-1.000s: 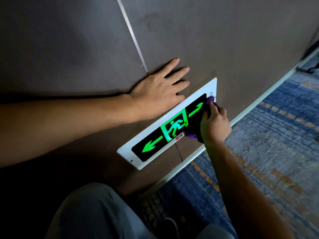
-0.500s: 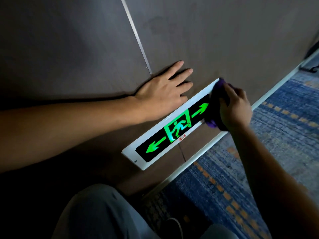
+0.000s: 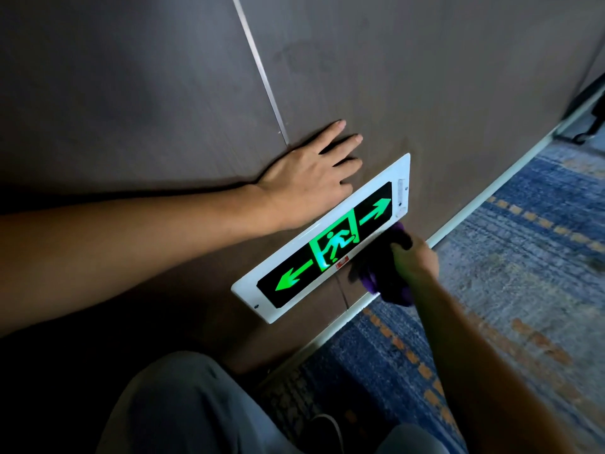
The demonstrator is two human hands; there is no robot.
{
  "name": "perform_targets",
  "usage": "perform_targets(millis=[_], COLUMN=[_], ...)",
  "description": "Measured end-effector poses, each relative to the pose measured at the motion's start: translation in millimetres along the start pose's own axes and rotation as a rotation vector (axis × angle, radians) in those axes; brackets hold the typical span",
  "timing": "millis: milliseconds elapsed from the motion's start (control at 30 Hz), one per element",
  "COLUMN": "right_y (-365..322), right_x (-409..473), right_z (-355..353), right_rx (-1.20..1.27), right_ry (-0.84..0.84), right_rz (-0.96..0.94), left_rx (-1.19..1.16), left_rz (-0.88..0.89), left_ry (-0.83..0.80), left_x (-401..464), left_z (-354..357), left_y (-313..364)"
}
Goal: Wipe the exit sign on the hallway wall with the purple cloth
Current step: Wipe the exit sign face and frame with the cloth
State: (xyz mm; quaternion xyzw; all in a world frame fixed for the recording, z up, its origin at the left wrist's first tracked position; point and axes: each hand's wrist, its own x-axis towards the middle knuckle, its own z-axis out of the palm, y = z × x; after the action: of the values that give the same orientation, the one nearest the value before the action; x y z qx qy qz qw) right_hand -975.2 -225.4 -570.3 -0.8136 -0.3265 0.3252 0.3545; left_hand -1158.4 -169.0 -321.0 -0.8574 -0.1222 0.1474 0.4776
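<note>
Lit green exit sign [image 3: 322, 239] low on the brown wall [image 3: 425, 77] near the carpet [image 3: 523, 257], right hand [image 3: 414, 260] curled around the purple cloth [image 3: 388, 278] at the sign's lower edge, left hand [image 3: 311, 178] flat, fingers spread, on the wall above the sign

Blue patterned carpet [image 3: 523, 273], white baseboard [image 3: 474, 204], metal wall seam [image 3: 258, 70], grey trousers [image 3: 183, 407]

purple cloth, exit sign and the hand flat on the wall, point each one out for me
purple cloth [image 3: 391, 283], head view, on the bunched fold below the knuckles
exit sign [image 3: 296, 276], head view, on the green left arrow
left hand [image 3: 307, 178], head view, on the back of the hand
</note>
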Motion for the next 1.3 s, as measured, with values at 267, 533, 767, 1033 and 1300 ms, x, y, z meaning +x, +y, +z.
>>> perform_targets(millis=[267, 533, 767, 1033, 1300], right_y=[-39, -80, -83, -86, -84], right_x=[2, -18, -60, -131, -191], right_z=[-45, 1, 40, 87, 121], right_rx=[0.438, 0.626, 0.606, 0.587, 0.581], right_ry=[0.232, 0.243, 0.323, 0.348, 0.296], right_rz=[-0.064, -0.137, -0.196, -0.309, -0.365], left_rx=[-0.006, -0.011, -0.031, -0.059, -0.031], left_rz=[0.005, 0.011, 0.009, -0.003, 0.006], left_ry=[0.022, 0.002, 0.026, 0.038, -0.005], left_x=[1, 1, 1, -2, -1], left_z=[0, -5, -7, -9, -9], left_y=[-1, 0, -1, -2, -3])
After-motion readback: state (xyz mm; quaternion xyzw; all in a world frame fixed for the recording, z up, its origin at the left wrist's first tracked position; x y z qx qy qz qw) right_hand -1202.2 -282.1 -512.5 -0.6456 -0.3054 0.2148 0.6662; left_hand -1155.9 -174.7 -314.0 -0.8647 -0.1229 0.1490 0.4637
